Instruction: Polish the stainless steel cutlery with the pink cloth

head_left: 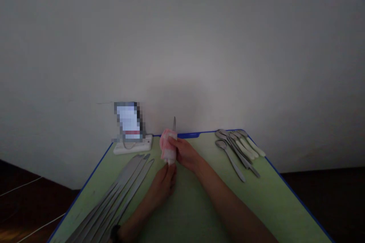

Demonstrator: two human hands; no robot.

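A pink and white cloth [168,148] is wrapped around a table knife [174,123], whose narrow blade end sticks up above it. My right hand [184,152] is closed on the cloth from the right side, thumb across its front. Below the cloth, the fingers of my left hand [165,180] are closed on the knife's lower end, which is mostly hidden. To the left, several knives [125,186] lie side by side on the green table [188,205]. Over on the right lie several spoons and forks [238,148], a few with pale handles, and a single spoon [230,161].
At the back left a phone with a blurred screen [129,121] leans upright above a white power strip [134,146]. A plain wall [182,53] stands right behind the table's blue edge. Thin cables [42,228] run over the dark floor at left.
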